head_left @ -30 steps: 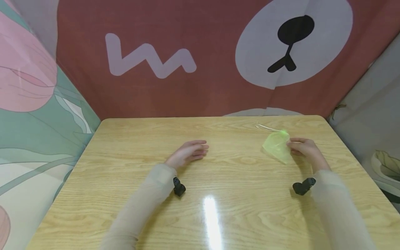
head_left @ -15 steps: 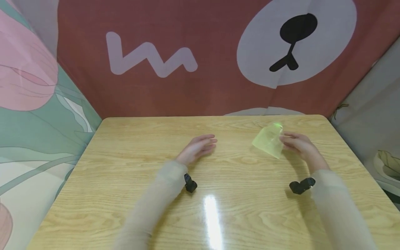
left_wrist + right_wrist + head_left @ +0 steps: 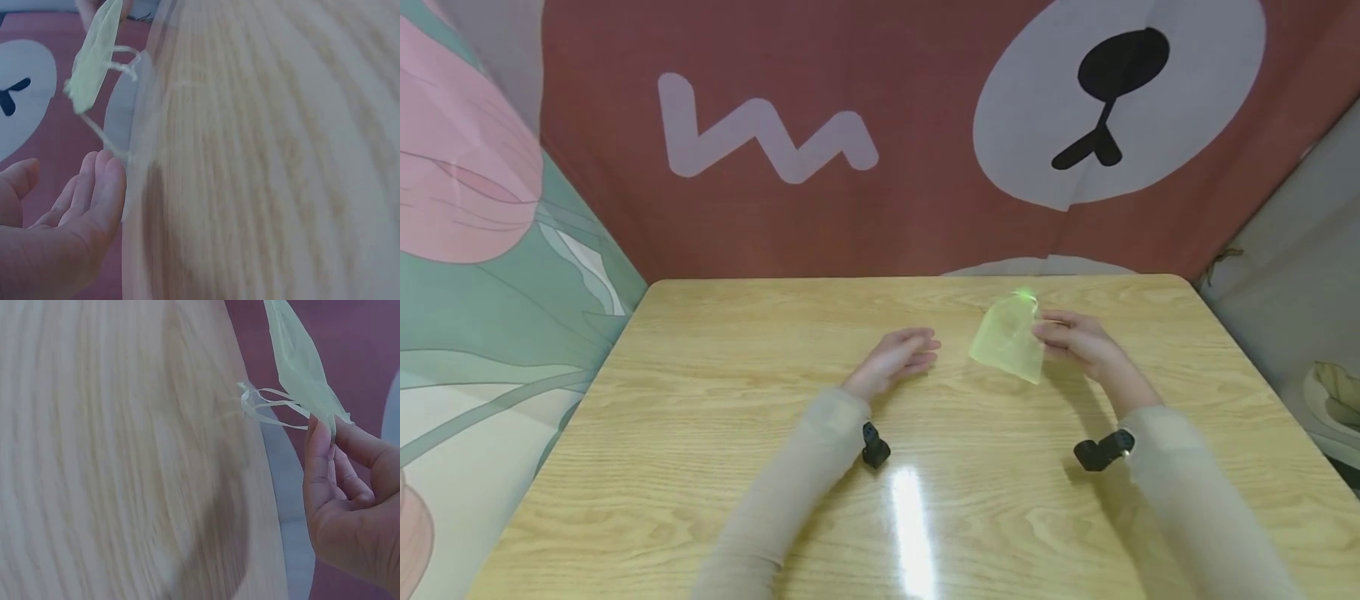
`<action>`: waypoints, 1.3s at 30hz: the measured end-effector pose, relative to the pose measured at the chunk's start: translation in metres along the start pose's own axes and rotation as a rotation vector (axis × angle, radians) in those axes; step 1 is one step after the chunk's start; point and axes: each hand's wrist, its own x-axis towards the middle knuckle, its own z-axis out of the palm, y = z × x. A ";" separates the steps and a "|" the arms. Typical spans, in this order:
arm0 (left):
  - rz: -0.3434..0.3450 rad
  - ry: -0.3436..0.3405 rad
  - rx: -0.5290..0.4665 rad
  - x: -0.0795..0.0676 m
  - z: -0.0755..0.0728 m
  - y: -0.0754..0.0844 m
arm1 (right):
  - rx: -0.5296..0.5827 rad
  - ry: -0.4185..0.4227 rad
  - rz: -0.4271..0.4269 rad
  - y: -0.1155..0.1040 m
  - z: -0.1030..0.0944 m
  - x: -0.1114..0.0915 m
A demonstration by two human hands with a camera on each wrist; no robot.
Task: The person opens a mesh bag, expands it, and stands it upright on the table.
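A sheer yellow-green drawstring pouch point(image 3: 1009, 337) hangs from my right hand point(image 3: 1075, 342), its edge pinched between thumb and fingers. In the right wrist view the thin pouch point(image 3: 303, 362) looks flat, with pale ribbon strings point(image 3: 269, 409) looping out beside the fingertips. My left hand point(image 3: 897, 360) is over the table to the left of the pouch, holding nothing. Its fingers lie loosely extended, with the thumb apart, in the left wrist view. There the pouch point(image 3: 97, 59) appears beyond the left fingertips, with a gap between them.
Both hands are above a wood-grain table point(image 3: 737, 467), whose far edge meets a red-brown printed cloth point(image 3: 820, 225). A small black camera point(image 3: 876, 446) sits at the left wrist and another black camera point(image 3: 1103, 452) at the right. A patterned curtain point(image 3: 482, 317) hangs on the left.
My right hand has carried the pouch leftward, lifting it so it hangs more spread out. My left hand has moved right and slightly away, narrowing the gap between the two hands.
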 end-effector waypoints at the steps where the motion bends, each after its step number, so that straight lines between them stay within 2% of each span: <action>1: 0.000 -0.007 0.008 0.000 0.001 0.000 | -0.021 -0.004 -0.007 0.000 0.004 0.001; 4: 0.001 -0.022 0.026 0.001 0.005 -0.002 | -0.060 -0.013 -0.017 -0.001 0.016 0.003; 15: 0.011 -0.022 0.058 -0.002 0.010 -0.004 | -0.045 -0.070 -0.028 0.003 0.053 0.011; 20: 0.022 0.019 0.040 -0.001 0.008 -0.003 | -0.040 -0.088 -0.034 0.003 0.062 0.013; 26: 0.025 0.073 0.050 0.002 0.007 -0.002 | -0.095 -0.110 -0.054 0.005 0.069 0.015; 31: 0.059 0.106 0.118 0.001 0.005 -0.003 | -0.113 -0.138 -0.048 0.006 0.073 0.017; 37: 0.083 0.156 0.175 -0.002 0.003 0.001 | -0.194 -0.128 -0.053 0.003 0.076 0.017; 39: 0.087 0.171 0.181 -0.003 0.002 0.001 | -0.190 -0.116 -0.062 0.001 0.078 0.018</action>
